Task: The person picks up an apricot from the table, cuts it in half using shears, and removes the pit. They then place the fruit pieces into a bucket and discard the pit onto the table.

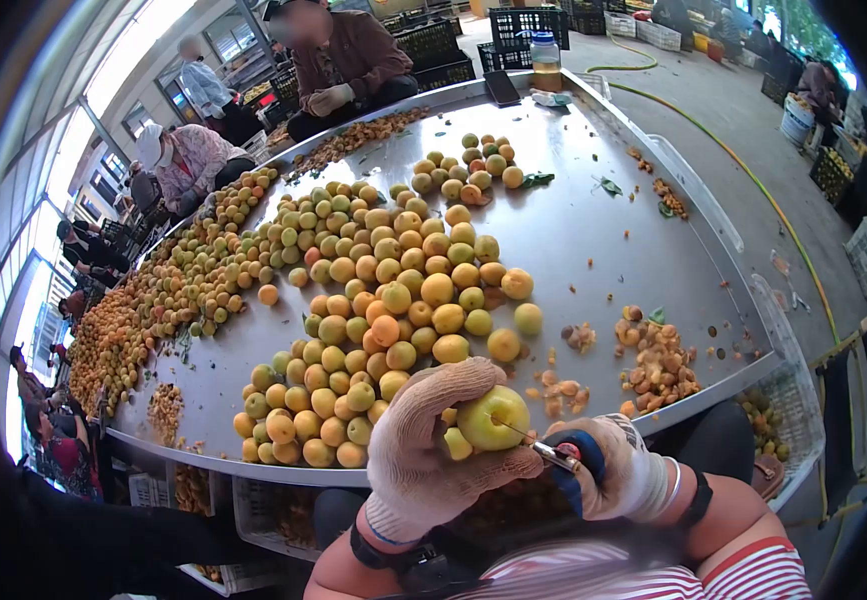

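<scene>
Head view: left hand [421,455] holds apricot [493,418], right hand [615,482] knife [556,456]; fruit pile [383,290] behind.

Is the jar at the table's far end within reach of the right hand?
Probably not: the jar stands across the table, while the right hand sits at the near edge gripping a knife.

Head-worn fisheye view, forward and down, close over the table [593,230]

We record the knife [558,456]: handle buried in the gloved right hand [618,478], blade tip lost against the fruit [493,417]. Forearms [743,518] are cut by the lower edge. The far bottle [545,62] is too small to read.
</scene>
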Available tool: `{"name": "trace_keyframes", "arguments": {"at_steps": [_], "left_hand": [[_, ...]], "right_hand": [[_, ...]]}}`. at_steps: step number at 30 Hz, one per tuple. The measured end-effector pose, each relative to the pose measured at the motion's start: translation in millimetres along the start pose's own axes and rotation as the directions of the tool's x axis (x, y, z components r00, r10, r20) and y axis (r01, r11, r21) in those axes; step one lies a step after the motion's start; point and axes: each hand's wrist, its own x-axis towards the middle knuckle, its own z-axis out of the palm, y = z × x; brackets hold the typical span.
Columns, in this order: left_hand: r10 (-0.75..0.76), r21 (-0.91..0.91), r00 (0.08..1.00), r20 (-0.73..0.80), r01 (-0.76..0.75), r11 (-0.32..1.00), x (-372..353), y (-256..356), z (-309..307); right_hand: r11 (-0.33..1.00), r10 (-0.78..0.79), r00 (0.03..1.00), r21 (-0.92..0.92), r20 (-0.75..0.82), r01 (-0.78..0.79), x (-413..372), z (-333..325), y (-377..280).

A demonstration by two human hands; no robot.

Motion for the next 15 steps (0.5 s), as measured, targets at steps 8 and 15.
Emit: {"name": "trace_keyframes", "arguments": {"at_steps": [8, 15], "left_hand": [[0.032, 0.018, 0.995, -0.096, -0.030, 0.999, -6, -4, 7], [-0.274, -0.655, 0.957, -0.096, 0.147, 0.741, -9, 0, 27]], "right_hand": [[0.956, -0.136, 0.987, -0.273, -0.080, 0.110, 6, 5, -1], [0.922, -0.190, 0.972, -0.365, -0.139, 0.128, 8, 19, 5]]}}
